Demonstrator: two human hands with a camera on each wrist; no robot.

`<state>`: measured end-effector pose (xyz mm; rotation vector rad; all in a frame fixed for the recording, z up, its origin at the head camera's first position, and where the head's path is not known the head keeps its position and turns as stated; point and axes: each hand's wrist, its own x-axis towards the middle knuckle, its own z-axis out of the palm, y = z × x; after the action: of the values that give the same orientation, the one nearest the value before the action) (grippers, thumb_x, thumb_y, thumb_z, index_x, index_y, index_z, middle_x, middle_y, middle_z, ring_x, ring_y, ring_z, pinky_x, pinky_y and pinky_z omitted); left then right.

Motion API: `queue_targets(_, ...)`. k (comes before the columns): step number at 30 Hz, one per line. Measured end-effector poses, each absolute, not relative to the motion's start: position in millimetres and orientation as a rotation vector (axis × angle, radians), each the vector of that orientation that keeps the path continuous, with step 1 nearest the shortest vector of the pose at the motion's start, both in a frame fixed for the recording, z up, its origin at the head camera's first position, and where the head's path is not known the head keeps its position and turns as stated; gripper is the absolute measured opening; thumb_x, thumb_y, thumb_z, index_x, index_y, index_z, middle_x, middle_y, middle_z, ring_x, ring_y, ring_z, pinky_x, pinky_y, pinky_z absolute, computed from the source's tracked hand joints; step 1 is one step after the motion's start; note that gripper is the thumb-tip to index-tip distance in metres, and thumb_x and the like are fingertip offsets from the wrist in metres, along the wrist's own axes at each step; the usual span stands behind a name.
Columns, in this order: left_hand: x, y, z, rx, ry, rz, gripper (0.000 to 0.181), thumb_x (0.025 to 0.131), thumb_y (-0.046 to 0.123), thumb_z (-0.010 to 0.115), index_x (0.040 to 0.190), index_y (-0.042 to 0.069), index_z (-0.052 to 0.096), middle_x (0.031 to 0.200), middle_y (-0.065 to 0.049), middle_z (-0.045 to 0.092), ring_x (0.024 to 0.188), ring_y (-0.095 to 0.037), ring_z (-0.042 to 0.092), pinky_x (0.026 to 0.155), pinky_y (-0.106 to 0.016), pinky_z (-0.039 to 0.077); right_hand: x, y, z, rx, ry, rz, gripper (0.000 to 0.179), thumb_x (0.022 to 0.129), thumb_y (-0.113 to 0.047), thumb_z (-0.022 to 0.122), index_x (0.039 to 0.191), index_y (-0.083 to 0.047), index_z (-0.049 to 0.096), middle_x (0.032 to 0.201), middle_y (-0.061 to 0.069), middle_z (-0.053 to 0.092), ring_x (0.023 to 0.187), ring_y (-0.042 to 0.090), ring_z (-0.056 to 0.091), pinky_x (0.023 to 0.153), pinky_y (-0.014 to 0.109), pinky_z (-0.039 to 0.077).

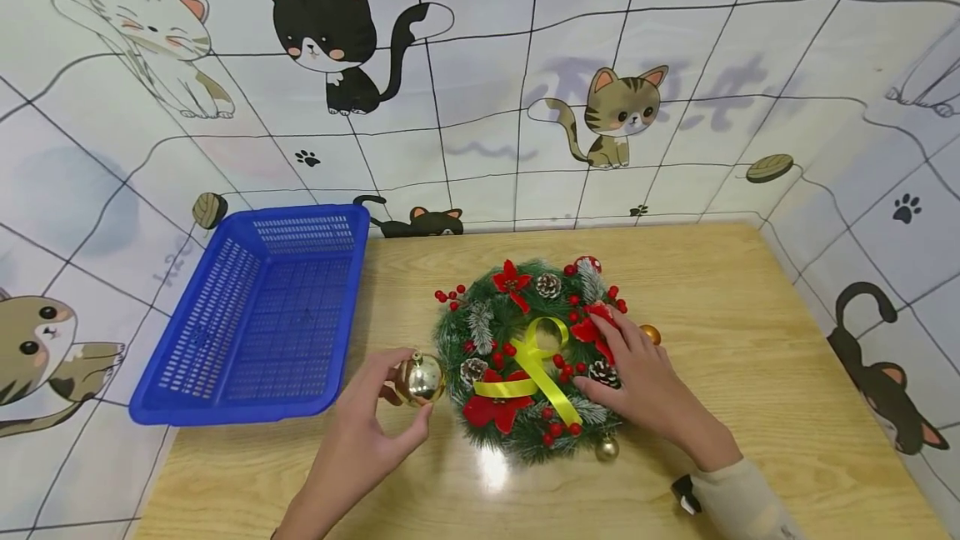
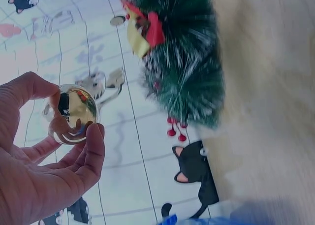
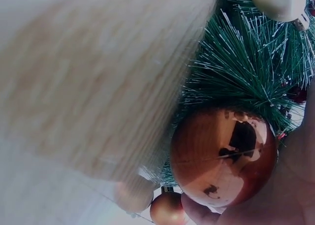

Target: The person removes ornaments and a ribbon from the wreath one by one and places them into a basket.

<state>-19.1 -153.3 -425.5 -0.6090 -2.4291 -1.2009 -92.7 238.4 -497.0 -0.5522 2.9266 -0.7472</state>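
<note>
A shiny gold Christmas ball [image 1: 422, 379] is pinched between the thumb and fingers of my left hand [image 1: 367, 432], just left of the wreath. The left wrist view shows the same gold ball [image 2: 76, 112] raised above the table. The green wreath [image 1: 468, 419] lies on the table with red flowers, berries, pine cones and a yellow ribbon [image 1: 536, 361]. My right hand [image 1: 648, 373] rests on its right side, its fingers over a red flower [image 1: 592, 327]. A large copper ball [image 3: 224, 158] sits close to the palm in the right wrist view; its contact is unclear.
A blue plastic basket [image 1: 243, 415] stands at the table's left. The wooden table [image 1: 757, 373] extends to the right of the wreath. Behind it is a wall covering [image 1: 480, 90] with cat drawings. Small balls, one gold [image 1: 607, 448] and one orange [image 1: 651, 333], show at the wreath's edge.
</note>
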Motion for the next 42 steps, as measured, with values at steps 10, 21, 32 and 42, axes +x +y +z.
queue_targets(10,-26.4,-181.6,-418.1,-0.43,-2.391,-1.222,0.068,0.078,-0.006,0.089,0.14,0.006,0.064,0.115,0.0,0.07,0.084,-0.015,0.065,0.074,-0.021,0.055,-91.6,240.4,-496.2,-0.543,2.942,-0.72,0.1,0.1,-0.067,0.069,0.173,-0.012,0.03,0.175,0.021,0.022,0.15,0.056,0.034,0.11,0.085,0.028)
queue_targets(21,-29.4,-214.9,-411.5,-0.171,-2.444,-1.28,0.064,0.085,-0.007,0.087,0.143,0.003,0.061,0.119,-0.006,0.067,0.089,-0.015,0.065,0.076,-0.017,0.054,-90.3,240.9,-493.5,-0.563,2.974,-0.7,0.098,0.1,-0.063,0.071,0.172,-0.01,0.031,0.173,0.023,0.027,0.144,0.057,0.041,0.106,0.084,0.034)
queue_targets(32,-26.6,-238.6,-412.4,0.029,-2.414,-1.258,0.062,0.087,-0.007,0.085,0.144,-0.001,0.06,0.124,-0.007,0.068,0.096,-0.008,0.065,0.077,-0.014,0.053,-90.3,238.9,-493.5,-0.567,2.98,-0.684,0.099,0.099,-0.064,0.071,0.171,-0.01,0.032,0.172,0.022,0.028,0.143,0.057,0.042,0.105,0.084,0.035)
queue_targets(42,-25.1,-249.4,-414.7,0.257,-2.429,-1.228,0.061,0.089,0.0,0.085,0.145,0.001,0.06,0.123,-0.006,0.067,0.092,-0.008,0.065,0.076,-0.014,0.053,-90.1,236.0,-494.4,-0.524,2.986,-0.656,0.1,0.099,-0.067,0.07,0.172,-0.012,0.03,0.172,0.024,0.028,0.14,0.058,0.044,0.105,0.083,0.036)
